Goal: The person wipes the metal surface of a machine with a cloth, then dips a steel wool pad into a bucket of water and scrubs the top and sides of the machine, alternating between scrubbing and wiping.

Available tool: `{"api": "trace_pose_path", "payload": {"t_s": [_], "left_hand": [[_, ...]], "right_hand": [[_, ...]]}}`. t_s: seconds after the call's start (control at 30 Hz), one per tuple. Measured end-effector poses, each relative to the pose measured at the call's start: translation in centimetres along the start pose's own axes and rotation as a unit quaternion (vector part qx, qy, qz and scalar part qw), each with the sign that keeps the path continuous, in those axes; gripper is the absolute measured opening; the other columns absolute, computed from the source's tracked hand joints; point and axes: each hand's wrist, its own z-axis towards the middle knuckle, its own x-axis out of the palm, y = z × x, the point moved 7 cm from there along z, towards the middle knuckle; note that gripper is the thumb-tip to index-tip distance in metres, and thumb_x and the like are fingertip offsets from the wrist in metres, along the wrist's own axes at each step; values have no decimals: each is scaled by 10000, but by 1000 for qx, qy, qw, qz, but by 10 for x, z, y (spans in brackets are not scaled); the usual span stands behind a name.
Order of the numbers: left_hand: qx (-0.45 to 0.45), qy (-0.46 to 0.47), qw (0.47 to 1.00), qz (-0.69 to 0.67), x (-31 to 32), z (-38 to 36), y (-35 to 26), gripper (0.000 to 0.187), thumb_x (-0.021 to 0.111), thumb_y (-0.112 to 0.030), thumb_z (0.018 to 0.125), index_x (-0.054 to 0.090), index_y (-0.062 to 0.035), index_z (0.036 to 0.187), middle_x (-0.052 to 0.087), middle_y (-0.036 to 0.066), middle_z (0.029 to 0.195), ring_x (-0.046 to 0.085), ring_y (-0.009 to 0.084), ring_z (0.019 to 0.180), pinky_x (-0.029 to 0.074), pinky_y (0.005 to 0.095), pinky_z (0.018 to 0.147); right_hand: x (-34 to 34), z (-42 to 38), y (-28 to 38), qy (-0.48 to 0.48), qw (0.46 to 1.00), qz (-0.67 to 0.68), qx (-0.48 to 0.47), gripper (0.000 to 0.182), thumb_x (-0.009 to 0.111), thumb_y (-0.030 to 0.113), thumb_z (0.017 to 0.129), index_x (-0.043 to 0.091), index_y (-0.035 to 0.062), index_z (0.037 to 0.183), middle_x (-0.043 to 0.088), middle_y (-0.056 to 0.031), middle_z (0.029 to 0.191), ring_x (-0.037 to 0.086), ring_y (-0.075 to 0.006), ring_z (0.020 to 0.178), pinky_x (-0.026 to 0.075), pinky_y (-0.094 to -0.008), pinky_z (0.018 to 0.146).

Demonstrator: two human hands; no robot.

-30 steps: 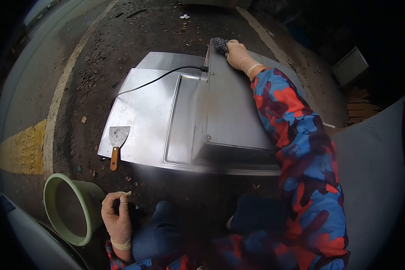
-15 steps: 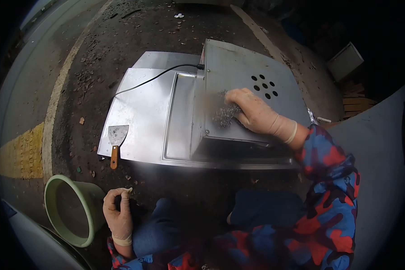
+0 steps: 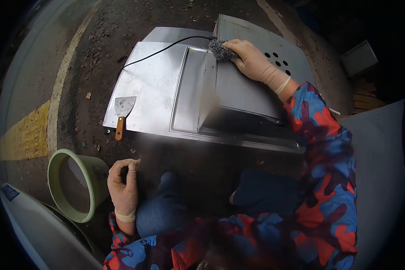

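My right hand (image 3: 255,62), in a pale thin glove, grips a grey steel wool scouring pad (image 3: 222,50). The pad rests on the upper left edge of the raised metal box (image 3: 252,94), close to where a black cable (image 3: 166,48) enters. This box is part of a metal appliance (image 3: 153,85) lying on the ground. My left hand (image 3: 123,188), gloved too, hovers near my knee with thumb and fingers curled together; a loose glove tip sticks out. A scraper (image 3: 121,118) with a wooden handle lies on the appliance's near left corner.
Left of my left hand is a pale green bucket (image 3: 92,189) with murky contents. A grey panel (image 3: 378,148) stands at the right. Round vent holes (image 3: 278,63) pierce the box. Dry leaves and a yellow painted marking (image 3: 27,135) are on the ground.
My right hand has slid the scouring pad from the near part of the box up to its far left edge. The view has shifted slightly; my left hand keeps its curled pose.
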Motion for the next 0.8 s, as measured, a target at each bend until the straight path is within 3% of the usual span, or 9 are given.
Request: {"api": "trace_pose_path", "payload": {"t_s": [0.07,0.13,0.2,0.27,0.37,0.47,0.57,0.73,0.8], "left_hand": [[13,-27,999,-14,-2,-1,-5,35,594,-5,894,622,14,892,639,63,878,592,150,848,451,267,807],[13,-26,999,-14,-3,-2,-4,39,594,-6,891,628,14,891,642,65,878,594,152,849,450,269,810],[13,-21,1000,-12,-2,-4,-4,44,594,-7,889,633,13,890,645,66,878,596,153,849,450,271,814],[14,-22,1000,-7,1,-7,-7,59,594,-17,884,646,9,893,656,68,879,603,159,852,450,277,822],[4,-16,1000,-20,8,-11,-10,72,595,-25,876,658,5,893,663,68,873,607,161,859,448,276,824],[33,-20,999,4,12,-13,-15,74,600,-33,869,665,-5,892,667,74,869,612,174,856,447,278,824],[32,-13,999,-10,19,-12,-18,73,611,-49,870,671,-15,895,669,83,870,618,190,849,447,289,825],[56,-20,998,9,13,-14,-15,78,612,-51,877,670,-2,898,676,77,868,621,161,833,458,277,802],[24,8,1000,5,8,-14,-11,121,586,-88,945,635,22,963,678,65,949,603,123,901,454,257,852]], "right_hand": [[-10,-33,57,10,998,53,-45,354,593,0,818,610,84,1161,614,-90,1170,551,-322,1108,441,-406,987],[-15,-47,105,95,990,81,-65,359,605,-2,808,613,94,1153,613,-73,1174,549,-313,1109,437,-407,995],[-14,-46,101,98,989,89,-68,362,612,-16,798,613,87,1145,605,-77,1187,544,-330,1103,440,-405,985],[-8,-29,60,21,997,46,-59,330,599,8,822,614,82,1144,604,-93,1175,540,-346,1088,440,-412,969],[8,-3,2,-3,998,-44,37,277,570,81,875,616,71,1148,608,-117,1139,539,-358,1057,427,-425,965],[-1,-17,58,38,999,28,-7,280,580,72,862,616,64,1139,597,-117,1166,536,-356,1063,427,-419,968],[-19,-56,131,69,991,70,-89,352,605,-25,767,632,76,1104,613,-93,1143,547,-312,1083,452,-383,952],[-36,-94,112,99,988,60,-102,370,592,-53,741,634,84,1083,616,-74,1136,555,-311,1070,464,-376,933],[-40,-98,116,96,988,37,-111,336,587,-40,756,639,86,1063,624,-75,1120,568,-307,1043,466,-376,926]]}}
